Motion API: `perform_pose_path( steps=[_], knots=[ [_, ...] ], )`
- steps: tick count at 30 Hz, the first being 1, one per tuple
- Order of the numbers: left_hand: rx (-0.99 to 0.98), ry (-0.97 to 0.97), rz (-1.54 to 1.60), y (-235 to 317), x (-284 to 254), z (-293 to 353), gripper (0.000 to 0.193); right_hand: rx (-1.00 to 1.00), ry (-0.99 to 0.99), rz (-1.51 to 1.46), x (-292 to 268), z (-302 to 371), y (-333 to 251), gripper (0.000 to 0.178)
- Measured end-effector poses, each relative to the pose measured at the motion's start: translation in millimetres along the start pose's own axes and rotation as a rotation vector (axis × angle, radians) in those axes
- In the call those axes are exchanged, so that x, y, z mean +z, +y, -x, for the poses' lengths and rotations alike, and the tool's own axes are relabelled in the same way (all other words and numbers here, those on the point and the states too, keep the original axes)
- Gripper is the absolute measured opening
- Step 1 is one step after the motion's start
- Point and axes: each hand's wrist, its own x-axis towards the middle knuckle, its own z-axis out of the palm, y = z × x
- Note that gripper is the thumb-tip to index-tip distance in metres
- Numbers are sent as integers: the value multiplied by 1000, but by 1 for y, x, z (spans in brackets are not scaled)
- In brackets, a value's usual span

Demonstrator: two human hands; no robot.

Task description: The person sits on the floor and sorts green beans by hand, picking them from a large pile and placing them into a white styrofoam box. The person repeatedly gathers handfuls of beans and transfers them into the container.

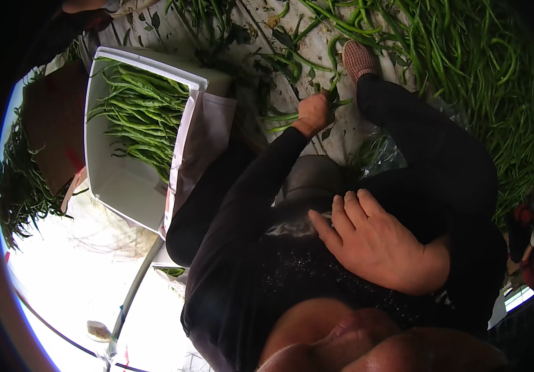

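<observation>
My left hand reaches low over the dirty white ground sheet, fingers curled closed around long green chili peppers. Their ends stick out on both sides of the fist. My right hand is in front of my body, back of the hand showing, fingers extended and slightly apart, with nothing visible in it. To the left stands a white foam box partly filled with long green chili peppers, laid mostly side by side. A pale paper or cloth flap hangs over its near side.
A large heap of green peppers spreads along the right. Loose peppers and leaves lie on the ground sheet. My foot in a reddish shoe is ahead. A brown cardboard piece and more peppers are at far left.
</observation>
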Motion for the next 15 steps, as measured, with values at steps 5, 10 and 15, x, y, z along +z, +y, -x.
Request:
perform_pose_path(
  steps=[5, 10, 15],
  knots=[
    [72, 188, -192, -2, -13, -52, 28, -7, -33, 28, -5, -1, -4, 45],
    [-5, 169, -266, -18, -13, -95, 30, -34, -44, 33, -3, -1, 0, 45],
    [-23, 198, -279, -25, -9, -103, 19, -20, -36, 67, -9, -1, -1, 44]
  ],
)
